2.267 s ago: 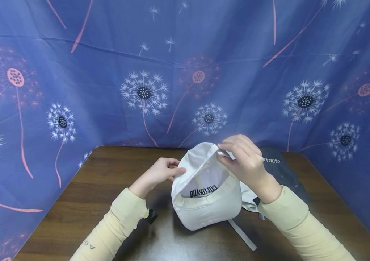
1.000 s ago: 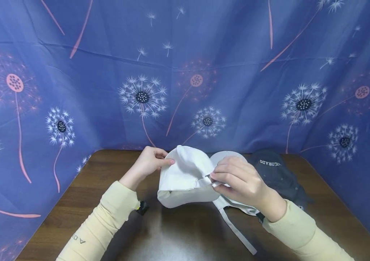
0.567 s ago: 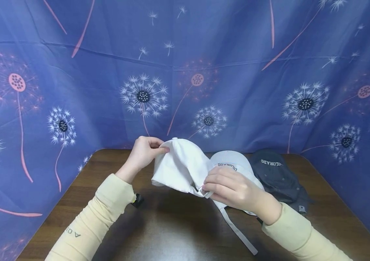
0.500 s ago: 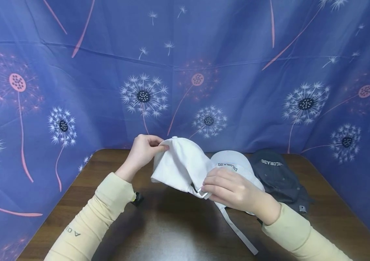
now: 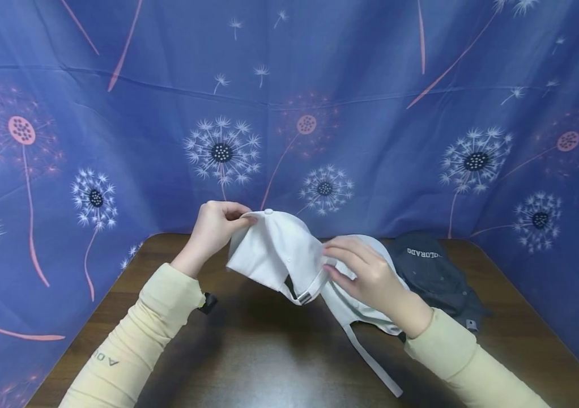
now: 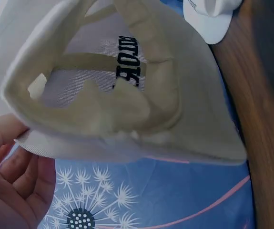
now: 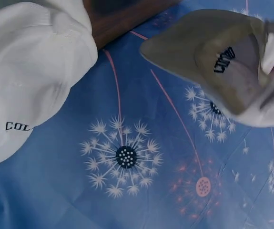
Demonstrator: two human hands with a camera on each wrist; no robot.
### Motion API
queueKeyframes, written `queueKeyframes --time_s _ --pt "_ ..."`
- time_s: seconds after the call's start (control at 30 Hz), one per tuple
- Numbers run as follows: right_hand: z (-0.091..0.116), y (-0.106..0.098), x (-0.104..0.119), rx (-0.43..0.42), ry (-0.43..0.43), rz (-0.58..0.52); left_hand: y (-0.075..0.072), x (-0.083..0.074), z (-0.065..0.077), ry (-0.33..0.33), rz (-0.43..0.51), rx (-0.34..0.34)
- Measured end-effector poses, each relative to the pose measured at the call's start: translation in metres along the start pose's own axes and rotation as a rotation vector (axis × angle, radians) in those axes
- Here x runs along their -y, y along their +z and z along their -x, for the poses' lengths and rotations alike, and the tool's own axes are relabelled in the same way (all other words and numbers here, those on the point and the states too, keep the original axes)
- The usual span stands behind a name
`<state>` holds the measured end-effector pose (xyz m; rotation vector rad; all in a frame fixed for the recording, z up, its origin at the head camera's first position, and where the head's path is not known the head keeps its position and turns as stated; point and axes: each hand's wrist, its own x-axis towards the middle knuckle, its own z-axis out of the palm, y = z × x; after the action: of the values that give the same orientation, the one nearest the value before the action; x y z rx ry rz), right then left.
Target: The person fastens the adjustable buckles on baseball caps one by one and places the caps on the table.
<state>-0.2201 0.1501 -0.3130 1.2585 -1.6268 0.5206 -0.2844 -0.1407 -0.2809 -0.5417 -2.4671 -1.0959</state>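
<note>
A white baseball cap (image 5: 289,243) hangs in the air over the table, its crown button facing up. My left hand (image 5: 213,229) pinches it at the upper left edge between thumb and fingers. The back opening and strap with a small metal buckle (image 5: 305,297) hang at the lower right. In the left wrist view, the inside of the cap (image 6: 160,90) shows mirrored black lettering. My right hand (image 5: 371,277) has its fingertips at the cap's right side, thumb and fingers spread apart with a gap between them.
Another white cap (image 5: 358,309) lies behind my right hand, its long loose strap (image 5: 373,360) trailing toward the front. Beside it lies a dark grey cap (image 5: 427,277) lettered COLORADO. The brown wooden table (image 5: 269,362) meets a blue dandelion-print cloth (image 5: 391,147) at the back.
The cap has turned from its opening facing up to button up, and moved left and up with my left hand. My right hand has loosened from its back strap, exposing the buckle.
</note>
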Motion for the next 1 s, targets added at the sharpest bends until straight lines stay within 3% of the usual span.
queueKeyframes --time_s 0.17,0.47,0.7,1.0 --pt "0.002 0.006 -0.012 0.118 0.297 0.027 -0.001 0.003 0.003 0.076 -0.036 -0.024" --pt "-0.002 0.031 -0.021 0.36 0.573 -0.061 -0.001 0.015 0.013 0.156 -0.061 -0.058" --pt "0.002 0.06 -0.022 0.379 0.57 -0.164 -0.001 0.028 0.019 0.185 -0.069 -0.049" --pt "0.01 0.09 -0.015 0.325 0.488 -0.155 0.003 0.052 0.03 0.252 -0.113 -0.087"
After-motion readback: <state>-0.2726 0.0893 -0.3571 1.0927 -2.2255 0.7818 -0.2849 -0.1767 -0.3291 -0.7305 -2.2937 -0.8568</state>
